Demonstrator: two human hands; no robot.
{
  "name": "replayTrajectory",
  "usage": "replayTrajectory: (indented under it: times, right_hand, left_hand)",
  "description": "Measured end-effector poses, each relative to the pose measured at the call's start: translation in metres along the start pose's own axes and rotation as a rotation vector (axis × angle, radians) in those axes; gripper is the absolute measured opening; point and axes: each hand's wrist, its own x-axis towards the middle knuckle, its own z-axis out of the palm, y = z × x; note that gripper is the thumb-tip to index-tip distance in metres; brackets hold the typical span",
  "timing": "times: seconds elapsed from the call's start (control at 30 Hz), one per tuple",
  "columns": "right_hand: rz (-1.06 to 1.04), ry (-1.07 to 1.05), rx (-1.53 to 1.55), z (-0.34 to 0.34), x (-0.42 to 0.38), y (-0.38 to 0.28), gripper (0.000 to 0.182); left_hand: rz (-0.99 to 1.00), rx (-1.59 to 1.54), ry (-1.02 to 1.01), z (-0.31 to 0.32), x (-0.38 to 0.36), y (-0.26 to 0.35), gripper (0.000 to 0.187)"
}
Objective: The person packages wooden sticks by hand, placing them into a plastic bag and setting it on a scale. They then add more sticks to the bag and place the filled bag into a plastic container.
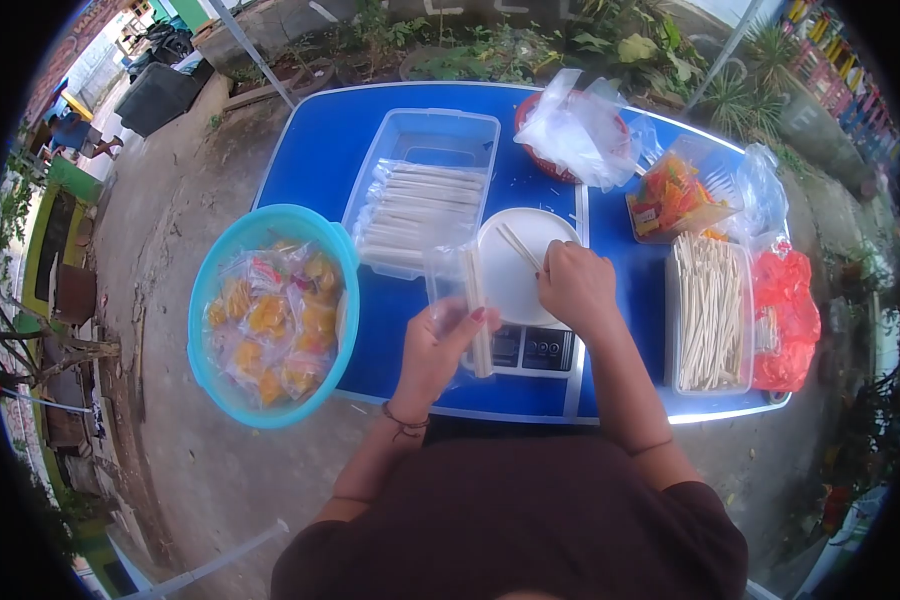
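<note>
While near the scale (547, 350), left hand (442, 340) around sticks (473, 275).

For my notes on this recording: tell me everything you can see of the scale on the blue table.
The scale has a round white plate and, nearer the wearer, a dark panel with buttons; any reading is illegible. It looks plastic and sits flat on the blue table. Pale sticks at the right hand extend over the plate; contact is unclear. The left hand holds a clear bag of sticks, partly hiding the scale's left side.
</note>
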Motion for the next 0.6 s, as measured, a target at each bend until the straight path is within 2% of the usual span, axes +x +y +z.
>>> replayTrajectory:
  times: [0.1, 0.3, 0.5, 0.6]
  right_hand:
    - [0.000, -0.017, -0.077, 0.003, 0.000, -0.002, 0.007]
    - [-0.120, 0.113, -0.330, 0.013, -0.003, -0.013, 0.005]
    - [-0.115, 0.100, -0.226, 0.011, -0.004, -0.011, 0.008]
    - [-0.133, 0.169, -0.212, 0.012, -0.005, -0.013, 0.007]
  left_hand:
    - [0.006, -0.012, -0.006, 0.000, 0.001, 0.001, 0.028]
    - [-0.010, -0.066, -0.011, -0.001, 0.002, -0.003, 0.027]
    - [-0.028, -0.107, -0.011, 0.000, -0.003, -0.003, 0.024]
    - [-0.010, -0.093, -0.012, 0.000, -0.003, -0.005, 0.024]
